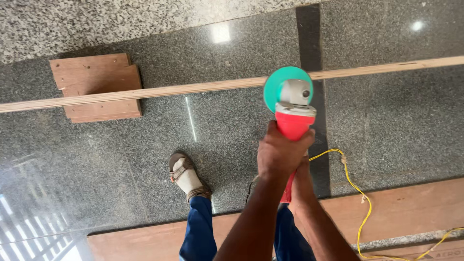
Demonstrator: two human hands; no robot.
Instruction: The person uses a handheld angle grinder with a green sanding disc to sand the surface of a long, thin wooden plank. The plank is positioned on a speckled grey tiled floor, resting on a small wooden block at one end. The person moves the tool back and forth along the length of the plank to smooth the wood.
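Left hand [282, 152] and right hand [303, 169] clench red angle grinder [294, 121]; round green disc [278, 87] on pale plywood strip [145, 92], speckled granite floor [386, 130].

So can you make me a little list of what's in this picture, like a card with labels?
tool: red angle grinder with a green disc
left hand: grips the grinder body from above
right hand: underneath on the handle, mostly hidden
disc position: at the long thin wooden strip
under the strip: a brown wooden block
cord: yellow cable
floor: speckled dark granite
foot: sandal
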